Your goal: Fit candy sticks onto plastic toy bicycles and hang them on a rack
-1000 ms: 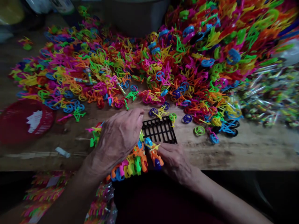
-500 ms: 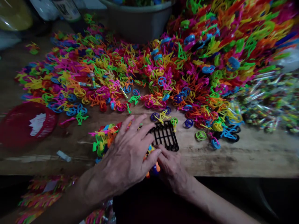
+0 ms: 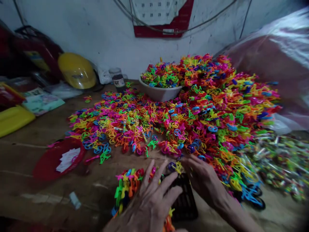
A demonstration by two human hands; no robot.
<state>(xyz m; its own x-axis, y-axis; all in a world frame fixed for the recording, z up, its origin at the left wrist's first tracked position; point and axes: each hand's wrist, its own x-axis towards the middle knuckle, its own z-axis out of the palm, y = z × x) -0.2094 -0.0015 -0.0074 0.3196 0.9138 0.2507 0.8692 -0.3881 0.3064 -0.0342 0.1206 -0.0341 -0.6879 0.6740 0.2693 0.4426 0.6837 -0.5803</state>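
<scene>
My left hand (image 3: 154, 196) lies palm down with its fingers spread over a black plastic rack (image 3: 184, 199). Bright toy bicycle pieces (image 3: 127, 183) stand packed in rows under and left of this hand, partly covered by it. At the rack's far right corner is my right hand (image 3: 205, 178), its fingers bent downward; blur and the angle hide the fingertips. Just left of those fingertips a yellow toy bicycle frame (image 3: 178, 167) with a dark blue wheel (image 3: 171, 166) lies by the rack's far edge.
A big heap of colourful toy bicycle parts (image 3: 207, 122) spreads across the wooden table (image 3: 101, 190). Behind stands a full grey basin (image 3: 159, 93). Small clear-wrapped pieces (image 3: 282, 164) lie right. A red basket (image 3: 45, 167) with paper slips (image 3: 69, 159) sits left, near a white tube (image 3: 74, 200).
The view has tilted up, showing the wall and calendar. My right hand has moved from the rack's near side to its far right corner. My left hand stays over the rack, fingers more spread.
</scene>
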